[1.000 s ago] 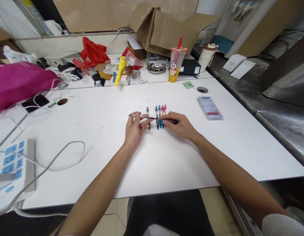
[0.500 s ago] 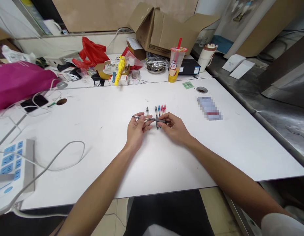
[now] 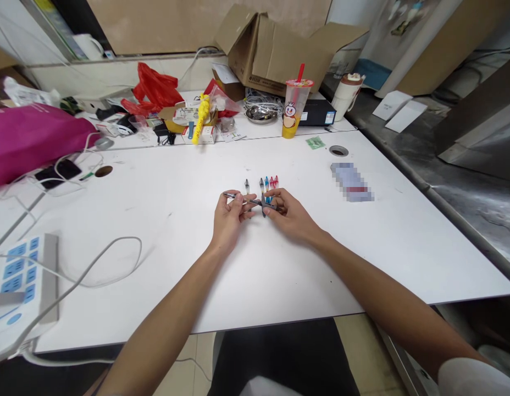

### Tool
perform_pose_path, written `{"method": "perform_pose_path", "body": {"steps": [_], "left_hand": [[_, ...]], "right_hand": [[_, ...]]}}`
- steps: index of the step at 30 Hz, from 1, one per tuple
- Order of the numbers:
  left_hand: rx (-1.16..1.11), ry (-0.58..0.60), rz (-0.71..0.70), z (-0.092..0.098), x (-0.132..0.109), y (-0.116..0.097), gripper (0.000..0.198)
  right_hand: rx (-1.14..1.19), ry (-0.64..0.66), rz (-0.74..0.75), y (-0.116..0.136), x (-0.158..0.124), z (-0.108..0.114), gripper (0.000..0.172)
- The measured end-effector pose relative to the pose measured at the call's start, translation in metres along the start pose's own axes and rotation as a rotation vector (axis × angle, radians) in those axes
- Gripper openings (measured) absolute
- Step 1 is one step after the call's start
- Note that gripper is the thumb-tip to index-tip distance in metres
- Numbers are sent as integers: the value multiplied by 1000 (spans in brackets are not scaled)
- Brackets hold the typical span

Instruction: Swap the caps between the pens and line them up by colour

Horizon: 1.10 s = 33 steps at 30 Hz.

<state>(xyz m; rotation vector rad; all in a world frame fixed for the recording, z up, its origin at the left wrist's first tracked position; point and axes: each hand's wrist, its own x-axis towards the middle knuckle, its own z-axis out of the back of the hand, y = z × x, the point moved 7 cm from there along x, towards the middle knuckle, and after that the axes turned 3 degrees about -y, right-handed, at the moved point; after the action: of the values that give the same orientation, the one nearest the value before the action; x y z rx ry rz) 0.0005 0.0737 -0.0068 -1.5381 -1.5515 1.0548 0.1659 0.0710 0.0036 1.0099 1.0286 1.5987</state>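
Two bare forearms reach in from the near edge to the middle of a white surface (image 3: 156,231). The left hand (image 3: 229,215) and right hand (image 3: 288,212) are both partly closed, fingertips pinching a slim dark-and-silver pen (image 3: 249,201) that lies level between them, held just above the surface. The left hand grips the end toward the left, and the right hand grips the end toward the right.

Just beyond the hands, a row of four more pens (image 3: 268,188) lies side by side on the surface, pointing from far to near: one dark pen stands apart at the left, then dark, blue and red ones close together, with at least one more red at the right end. The held pen crosses the near part of this row, and the right hand's fingers nearly cover it.

To the right lies a blurred, pale stack of cards (image 3: 351,181). To the near left sits a white and blue power strip (image 3: 26,275) with a pale cable (image 3: 102,264) looping beside it. Along the far side are a magenta bag (image 3: 32,140), a red plastic bag (image 3: 154,88), a yellow toy (image 3: 200,118), a metal dish (image 3: 259,114), a drink cup with a red straw (image 3: 291,107) and an open cardboard box (image 3: 271,55).
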Motion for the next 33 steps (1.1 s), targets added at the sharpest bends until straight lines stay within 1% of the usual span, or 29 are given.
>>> {"method": "perform_pose_path", "body": {"steps": [4, 9, 15, 18, 20, 23, 25, 27, 28, 31, 33], "left_hand": [[-3, -5, 2, 1, 1, 1, 29], [-2, -13, -7, 4, 3, 1, 29], [23, 26, -15, 2, 2, 2, 30], [30, 41, -24, 1, 2, 3, 31], [35, 35, -24, 1, 2, 3, 30], [48, 21, -32, 3, 3, 2, 31], [57, 31, -42, 3, 3, 1, 32], [63, 53, -52, 2, 2, 0, 32], [63, 61, -56, 1, 2, -1, 32], [47, 55, -64, 1, 1, -3, 33], [34, 57, -62, 2, 2, -3, 34]], "right_hand": [[-15, 10, -2, 1, 0, 0, 26], [19, 11, -1, -1, 1, -1, 25], [-18, 18, -32, -2, 0, 0, 30], [-28, 12, -19, -2, 1, 0, 29], [-36, 16, -11, -2, 2, -1, 29], [-20, -11, 30, 0, 2, -1, 30], [-31, 11, 0, -2, 0, -3, 31], [-47, 65, -69, -5, -2, -7, 42], [-43, 75, -85, -5, -2, -8, 44], [4, 19, -27, 1, -2, -5, 31], [6, 9, -1, 3, -1, -3, 27]]}}
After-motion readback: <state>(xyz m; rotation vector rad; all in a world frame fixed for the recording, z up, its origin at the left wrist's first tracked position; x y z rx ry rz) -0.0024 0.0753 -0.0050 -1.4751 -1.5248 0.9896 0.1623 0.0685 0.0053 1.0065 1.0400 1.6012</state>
